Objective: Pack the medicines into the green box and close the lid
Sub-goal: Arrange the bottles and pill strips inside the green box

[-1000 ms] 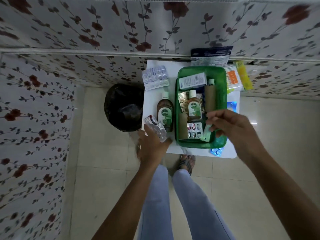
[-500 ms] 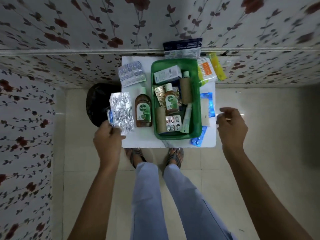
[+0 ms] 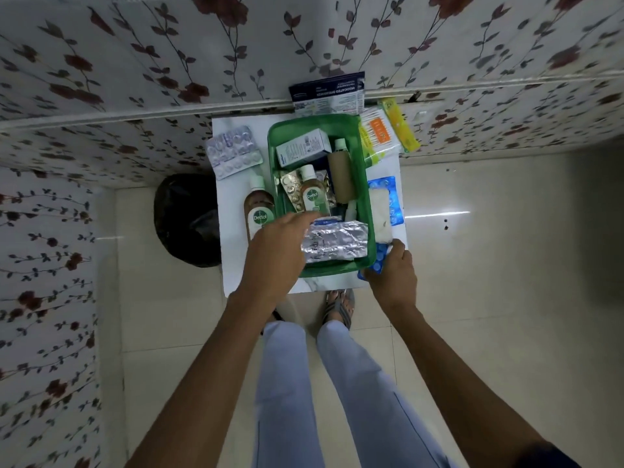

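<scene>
Centre frame, the left hand [image 3: 275,251] lays a foil strip [image 3: 334,244] crosswise inside the green box [image 3: 363,184], apparently grasping its left end. Right hand [image 3: 393,275] grips a blue blister pack [image 3: 380,260] just right of the box.

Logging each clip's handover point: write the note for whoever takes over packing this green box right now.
Left hand: over the green box, setting the silver foil strips into its near end.
Right hand: gripping a blue blister strip at the table's near right corner.
Done: small Dettol bottle, white carton and brown tube are in the box.
Left: large Dettol bottle, clear blister pack, cotton-bud packs remain outside. No lid visible.
</scene>
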